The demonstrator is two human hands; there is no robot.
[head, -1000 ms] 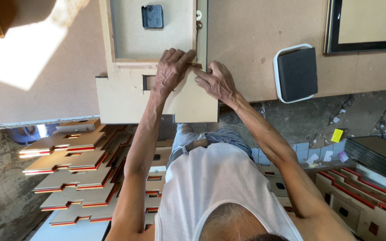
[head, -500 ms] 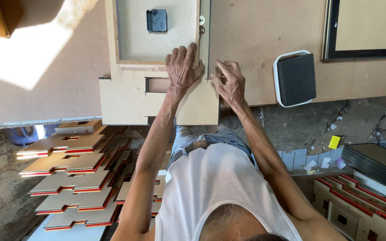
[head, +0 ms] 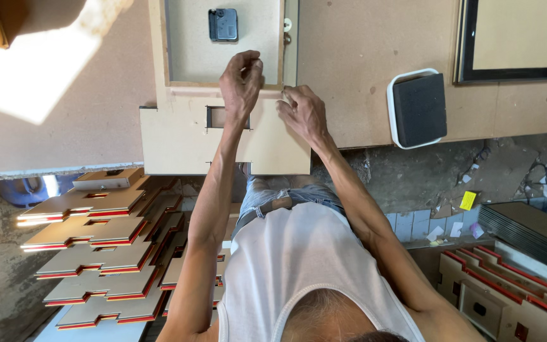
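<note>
1. Hands first: your left hand [head: 240,79] is clenched, fingertips pinching the lower edge of the framed board [head: 223,44]; your right hand [head: 302,111] is curled, pressing down where that frame meets the cut fibreboard panel [head: 178,139].
2. Frame lies at 12 o'clock on the worktable [head: 362,57], with the black clock movement [head: 223,24] in its recess.
3. Panel overhangs the table's edge at 6 o'clock; uneven pressure could tip or shift it, I judge.
4. Fingers at the seam could get nipped.

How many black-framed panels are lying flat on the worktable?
1 in full view: the black-framed panel at the table's top right corner, cut off by the picture edge. A dark stack lies off the table at lower right; whether those are frames cannot be told.
</note>
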